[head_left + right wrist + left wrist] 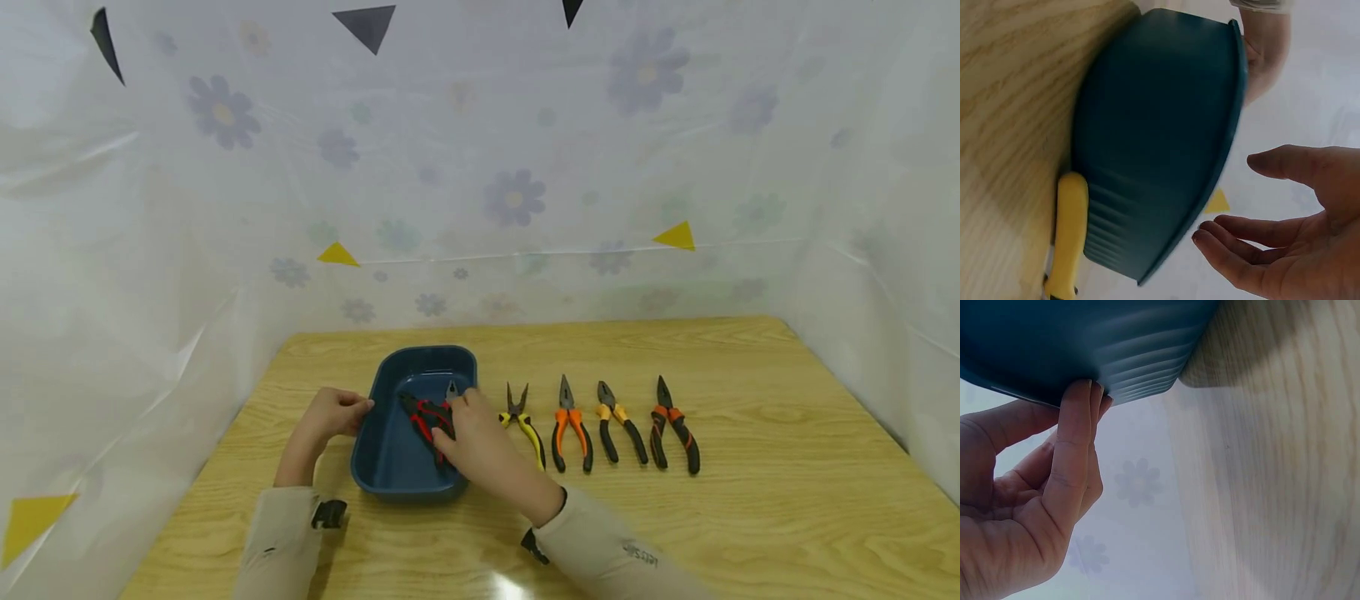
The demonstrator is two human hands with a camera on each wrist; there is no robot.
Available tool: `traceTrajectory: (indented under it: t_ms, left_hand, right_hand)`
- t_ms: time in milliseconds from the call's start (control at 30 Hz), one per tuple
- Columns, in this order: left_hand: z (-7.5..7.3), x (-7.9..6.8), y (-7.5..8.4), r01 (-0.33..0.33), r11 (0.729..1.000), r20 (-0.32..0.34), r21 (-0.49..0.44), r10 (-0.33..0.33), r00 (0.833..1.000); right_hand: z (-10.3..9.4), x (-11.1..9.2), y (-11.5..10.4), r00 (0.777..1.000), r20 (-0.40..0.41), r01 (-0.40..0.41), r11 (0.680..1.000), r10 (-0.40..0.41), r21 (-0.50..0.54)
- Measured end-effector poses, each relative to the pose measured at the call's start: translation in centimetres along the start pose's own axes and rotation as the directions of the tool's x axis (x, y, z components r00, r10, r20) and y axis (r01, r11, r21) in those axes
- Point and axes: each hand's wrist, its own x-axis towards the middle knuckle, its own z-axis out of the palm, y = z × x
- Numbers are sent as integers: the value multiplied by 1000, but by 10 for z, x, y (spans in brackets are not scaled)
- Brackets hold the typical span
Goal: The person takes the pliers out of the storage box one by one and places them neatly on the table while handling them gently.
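Note:
A dark blue plastic tray (405, 479) stands on the table, with red-and-black-handled pliers (422, 427) lying in it, at least two pairs, partly overlapping. My left hand (330, 414) pinches the tray's left rim between thumb and fingers, as the left wrist view shows close up. Over the tray's right rim reaches my right hand (487, 450), hiding part of the pliers. In the right wrist view its thumb and fingers (1229, 256) are spread apart above the rim, with nothing visible between them.
Right of the tray, several pliers lie in a row: yellow-and-black ones (532, 435) nearest the tray, then orange ones (574, 419), yellow-orange ones (622, 421) and black-and-orange ones (673, 425). A pale flowered sheet (513, 200) hangs behind and beside the wooden table (787, 467).

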Motion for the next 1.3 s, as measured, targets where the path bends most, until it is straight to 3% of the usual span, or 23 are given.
traceTrajectory:
  t_ms: [400, 700, 900, 1067, 1300]
  left_hand:
    - [0, -1, 1, 1, 1000, 2, -2, -1, 1000]
    - [0, -1, 1, 13, 1000, -3, 0, -13, 1000]
    - [0, 1, 0, 13, 1000, -9, 9, -13, 1000]
    - [1, 1, 0, 7, 1000, -6, 7, -7, 1000]
    - [1, 0, -2, 4, 1000, -1, 2, -4, 1000]
  right_hand:
    - [37, 14, -3, 998, 17, 57, 989, -55, -138]
    - [55, 24, -1, 997, -5, 72, 950, -77, -304]
    - [61, 30, -3, 994, -42, 71, 909, -97, -410]
    - [65, 32, -4, 996, -63, 31, 884, -68, -467]
    - [74, 35, -7, 996, -82, -29, 801, -26, -598]
